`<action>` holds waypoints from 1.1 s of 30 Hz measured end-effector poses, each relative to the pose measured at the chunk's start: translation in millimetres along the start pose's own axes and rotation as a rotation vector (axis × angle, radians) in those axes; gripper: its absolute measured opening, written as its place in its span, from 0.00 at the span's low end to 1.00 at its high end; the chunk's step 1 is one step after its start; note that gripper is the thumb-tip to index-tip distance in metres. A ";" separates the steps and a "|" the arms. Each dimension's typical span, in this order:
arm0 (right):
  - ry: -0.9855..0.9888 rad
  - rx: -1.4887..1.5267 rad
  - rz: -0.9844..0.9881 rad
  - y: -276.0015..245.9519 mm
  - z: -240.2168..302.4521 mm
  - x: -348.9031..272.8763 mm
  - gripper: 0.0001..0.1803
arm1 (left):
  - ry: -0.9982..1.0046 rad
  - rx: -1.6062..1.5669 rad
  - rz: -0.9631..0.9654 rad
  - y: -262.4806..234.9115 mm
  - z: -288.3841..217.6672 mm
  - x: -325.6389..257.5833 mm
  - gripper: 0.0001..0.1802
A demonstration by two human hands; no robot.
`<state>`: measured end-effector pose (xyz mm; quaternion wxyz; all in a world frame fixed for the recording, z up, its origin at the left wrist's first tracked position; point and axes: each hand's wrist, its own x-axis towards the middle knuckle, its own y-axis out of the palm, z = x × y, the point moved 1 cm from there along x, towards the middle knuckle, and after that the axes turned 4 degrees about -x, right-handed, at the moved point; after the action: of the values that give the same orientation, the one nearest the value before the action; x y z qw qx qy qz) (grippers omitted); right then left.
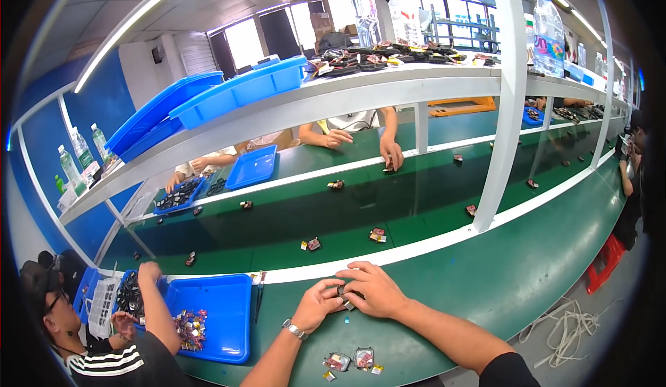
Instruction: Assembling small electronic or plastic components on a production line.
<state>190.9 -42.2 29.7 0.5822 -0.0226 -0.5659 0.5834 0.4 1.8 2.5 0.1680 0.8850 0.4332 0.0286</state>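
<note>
A bottle (549, 25) bears a printed label (545, 45), while above the worktop (444, 279) the left hand (318, 305) and right hand (375, 291) curl inward, grips nearly closed on 1 dark part (346, 302).

On my feed the room is bright, lit by ceiling tubes (133, 33) and by back windows (246, 44) blown out to white. I see a soft sheen on the green worktop (548, 255) and dark reflections along the conveyor (430, 200). The fisheye bends the white shelf edge (388, 90) and blackens the rim, and fine detail softens in the far background.
</note>
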 end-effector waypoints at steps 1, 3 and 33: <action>0.002 0.000 -0.002 -0.8 -0.3 -0.7 0.04 | -0.002 0.002 0.001 1.5 -0.9 -0.7 0.22; -0.005 0.034 0.043 -3.1 -2.5 -0.1 0.04 | -0.032 0.009 0.000 3.4 -4.8 0.2 0.21; 0.265 0.239 -0.056 22.7 1.1 -12.2 0.10 | 0.013 -0.066 -0.049 -1.4 1.7 1.6 0.14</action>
<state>179.2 -44.2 6.8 0.6661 -0.0141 -0.4114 0.6220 0.6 3.4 0.3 0.1950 0.8678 0.4548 0.0446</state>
